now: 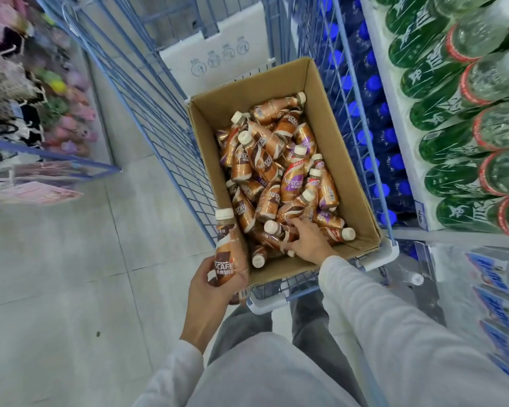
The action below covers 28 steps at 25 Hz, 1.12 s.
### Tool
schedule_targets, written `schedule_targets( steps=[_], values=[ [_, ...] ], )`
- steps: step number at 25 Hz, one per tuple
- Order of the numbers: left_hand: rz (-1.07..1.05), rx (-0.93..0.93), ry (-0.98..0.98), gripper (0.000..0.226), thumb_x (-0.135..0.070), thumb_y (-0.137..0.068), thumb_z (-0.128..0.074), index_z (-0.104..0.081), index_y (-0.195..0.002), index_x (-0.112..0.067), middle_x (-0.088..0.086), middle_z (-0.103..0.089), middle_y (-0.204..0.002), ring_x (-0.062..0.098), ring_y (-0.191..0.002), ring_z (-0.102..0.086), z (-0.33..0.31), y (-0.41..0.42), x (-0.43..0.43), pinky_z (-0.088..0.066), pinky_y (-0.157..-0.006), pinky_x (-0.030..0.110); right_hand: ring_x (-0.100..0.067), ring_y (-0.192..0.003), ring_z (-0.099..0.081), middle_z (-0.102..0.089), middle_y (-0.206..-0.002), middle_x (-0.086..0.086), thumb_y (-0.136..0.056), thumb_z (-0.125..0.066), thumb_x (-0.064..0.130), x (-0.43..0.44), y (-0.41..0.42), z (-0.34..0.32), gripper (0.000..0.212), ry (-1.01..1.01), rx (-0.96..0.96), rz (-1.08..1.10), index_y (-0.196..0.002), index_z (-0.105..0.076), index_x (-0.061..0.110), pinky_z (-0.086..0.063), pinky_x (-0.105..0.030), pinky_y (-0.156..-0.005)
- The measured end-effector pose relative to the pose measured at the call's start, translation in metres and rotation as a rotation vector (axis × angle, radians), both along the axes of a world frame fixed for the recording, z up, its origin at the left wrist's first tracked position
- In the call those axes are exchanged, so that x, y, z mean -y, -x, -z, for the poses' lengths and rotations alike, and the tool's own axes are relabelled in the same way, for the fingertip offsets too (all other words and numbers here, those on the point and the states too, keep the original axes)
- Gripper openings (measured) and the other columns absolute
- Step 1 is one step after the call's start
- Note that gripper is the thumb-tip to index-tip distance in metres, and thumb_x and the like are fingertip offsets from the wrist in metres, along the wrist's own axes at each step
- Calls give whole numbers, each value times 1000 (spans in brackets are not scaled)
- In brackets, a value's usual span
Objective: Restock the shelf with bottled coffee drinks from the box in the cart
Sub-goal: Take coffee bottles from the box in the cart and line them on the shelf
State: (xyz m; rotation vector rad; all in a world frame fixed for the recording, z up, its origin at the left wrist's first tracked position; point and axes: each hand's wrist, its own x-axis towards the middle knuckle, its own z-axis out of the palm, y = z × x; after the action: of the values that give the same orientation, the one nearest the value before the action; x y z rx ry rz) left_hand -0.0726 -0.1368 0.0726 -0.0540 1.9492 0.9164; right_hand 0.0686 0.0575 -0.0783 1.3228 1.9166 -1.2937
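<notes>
An open cardboard box (340,160) sits in a blue wire cart (171,148) and holds several brown and purple bottled coffee drinks (265,163) lying in a heap. My left hand (215,284) grips one upright brown coffee bottle (229,251) just outside the box's near left corner. My right hand (307,240) is down inside the box at its near end, fingers wrapped on a lying coffee bottle (276,230) with a cream cap.
To the right stands a shelf (394,118) with green bottles (441,142), blue-capped bottles (376,124) and packs of water lower down. A white carton (218,54) stands behind the box. Soft goods hang on the left. Tiled floor (71,274) lies to the left of the cart.
</notes>
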Motion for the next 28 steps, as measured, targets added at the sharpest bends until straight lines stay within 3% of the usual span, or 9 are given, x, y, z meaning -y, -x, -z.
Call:
schedule_targets(
  steps=[4,7,10,12,15,18,22,24,28],
  values=[
    [22,18,-117,58,-38,-58,-85,-64,-112,-38,-20,-71,-96,7,-88,-70,-25,-4,-27,-56,-58,17,-13,-130,-49,-53,-143,4,-87,-78,38,-11,-24,-63,71,217,-277,364,-149,-47,28,-40,-36,-113],
    [72,17,-258,60,-43,-50,-82,-67,-108,-36,-18,-75,-95,1,-83,-71,-56,-13,-58,-56,-58,16,-3,-122,-48,-50,-135,19,-81,-77,54,-11,-37,-127,78,214,-386,548,-150,-43,41,-39,-27,-100],
    [165,14,-395,57,-36,-56,-84,-69,-112,-33,-14,-77,-96,3,-82,-73,-90,-29,-89,-56,-61,16,-5,-119,-61,-65,-129,20,-77,-76,58,-7,-55,-189,70,154,-588,697,-141,-53,41,-48,-27,-97],
    [245,20,-486,54,-27,-63,-85,-69,-114,-30,-12,-78,-96,5,-84,-74,-118,-47,-110,-55,-63,14,-12,-113,-68,-72,-120,14,-79,-74,55,-7,-74,-228,53,109,-708,804,-129,-58,44,-54,-31,-91],
    [346,51,-591,48,-19,-72,-86,-69,-111,-41,-23,-76,-93,-4,-82,-72,-155,-76,-135,-53,-62,10,-9,-100,-72,-75,-109,12,-81,-72,48,-10,-107,-277,38,40,-853,954,-118,-63,47,-56,-24,-78],
    [475,94,-677,58,-29,-62,-84,-71,-119,-33,-2,-79,-103,17,-90,-76,-187,-118,-159,-58,-68,24,-8,-96,-72,-76,-106,10,-74,-76,44,-13,-152,-318,35,-80,-970,1111,-109,-70,47,-55,-25,-75],
    [631,129,-787,39,-32,-54,-80,-77,-89,-49,-16,-77,-84,3,-75,-72,-230,-190,-186,-55,-61,16,-14,-91,-69,-74,-97,4,-71,-75,44,-13,-220,-365,27,-280,-1066,1266,-96,-71,35,-51,-39,-89],
    [719,164,-803,38,-34,-53,-80,-77,-90,-44,-6,-78,-87,14,-80,-73,-245,-222,-198,-58,-65,25,-11,-92,-69,-73,-97,5,-72,-72,48,-11,-253,-388,29,-374,-1058,1303,-97,-70,35,-50,-41,-91],
    [837,233,-849,37,-28,-61,-80,-77,-96,-38,7,-78,-98,30,-89,-73,-277,-284,-220,-62,-76,44,-4,-83,-68,-72,-89,12,-68,-71,50,-1,-317,-435,26,-549,-1085,1389,-91,-71,40,-52,-27,-77]
  ],
)
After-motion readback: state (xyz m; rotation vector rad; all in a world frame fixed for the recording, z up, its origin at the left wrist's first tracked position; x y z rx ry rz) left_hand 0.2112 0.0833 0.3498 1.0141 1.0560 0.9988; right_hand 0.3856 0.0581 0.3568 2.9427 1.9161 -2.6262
